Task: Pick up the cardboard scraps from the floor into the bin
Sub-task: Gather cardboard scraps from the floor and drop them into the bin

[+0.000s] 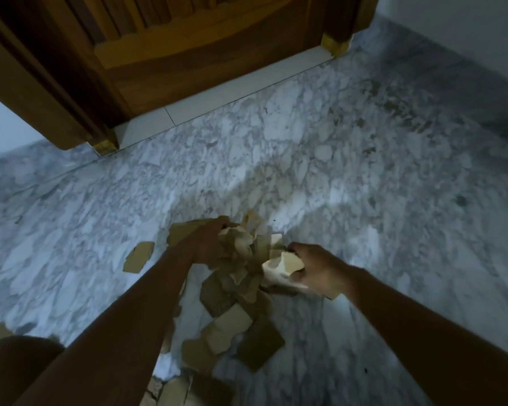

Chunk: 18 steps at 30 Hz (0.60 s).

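A pile of brown cardboard scraps [235, 317] lies on the marble floor in front of me. My left hand [205, 244] grips a crumpled bunch of scraps [238, 244] at the top of the pile. To the right, my right hand [317, 271] holds a pale cardboard piece [282, 266], fingers curled round it. One loose scrap [138, 256] lies apart to the left of the pile. More cardboard [182, 391] shows at the bottom edge. No bin is in view.
A wooden door [188, 48] and its frame stand at the top, with a white threshold strip [226, 95] below it. The grey-white marble floor [364, 171] spreads to the right and left. My knee [12, 364] is at the bottom left.
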Available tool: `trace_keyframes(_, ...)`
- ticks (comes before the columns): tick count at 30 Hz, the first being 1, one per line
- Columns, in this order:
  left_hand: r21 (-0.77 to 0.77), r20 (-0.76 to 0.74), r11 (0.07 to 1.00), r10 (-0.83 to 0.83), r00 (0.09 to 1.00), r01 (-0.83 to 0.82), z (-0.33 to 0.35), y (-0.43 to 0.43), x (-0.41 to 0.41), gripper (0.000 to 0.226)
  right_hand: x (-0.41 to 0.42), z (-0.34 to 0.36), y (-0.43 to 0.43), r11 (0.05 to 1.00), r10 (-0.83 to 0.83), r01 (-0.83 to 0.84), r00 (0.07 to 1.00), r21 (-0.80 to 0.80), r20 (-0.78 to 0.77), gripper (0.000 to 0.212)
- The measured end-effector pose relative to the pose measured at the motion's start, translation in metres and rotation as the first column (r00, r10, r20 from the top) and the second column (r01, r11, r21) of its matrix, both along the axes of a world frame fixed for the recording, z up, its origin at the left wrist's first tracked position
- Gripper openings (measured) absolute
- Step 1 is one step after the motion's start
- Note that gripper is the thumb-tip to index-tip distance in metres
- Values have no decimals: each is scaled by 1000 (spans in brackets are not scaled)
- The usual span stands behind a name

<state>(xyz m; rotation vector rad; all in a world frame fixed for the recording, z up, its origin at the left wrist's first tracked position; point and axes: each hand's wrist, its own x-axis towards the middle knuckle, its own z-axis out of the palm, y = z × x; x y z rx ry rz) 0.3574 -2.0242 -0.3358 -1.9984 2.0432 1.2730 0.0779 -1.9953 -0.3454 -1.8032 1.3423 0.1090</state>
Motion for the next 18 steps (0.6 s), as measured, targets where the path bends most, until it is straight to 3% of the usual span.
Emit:
trace_keyframes(3,64,-66,994,88,994,-84,16,-5,0,79,-30,16,-25,995,60,-45,984,95,-165,46)
trace_keyframes(5,138,-90,984,121,989,-108,25,-9,3,79,-47,23,-36,983,97,-65,978,170,-185,34)
trace_keyframes(7,164,-50,984,83,995,-73,33,-12,5,63,-57,31,-40,976,108,-68,975,206,-193,30)
trace_keyframes(9,185,-34,981,69,997,-61,42,-12,4,47,-57,33,-41,976,100,-56,974,212,-202,34)
trace_keyframes(14,147,-55,989,39,998,-30,51,-15,6,71,-31,33,-37,986,94,-61,974,158,-207,53)
trace_keyframes(18,74,-86,996,49,995,-43,50,-16,4,58,-6,22,-27,987,102,-71,970,144,-222,58)
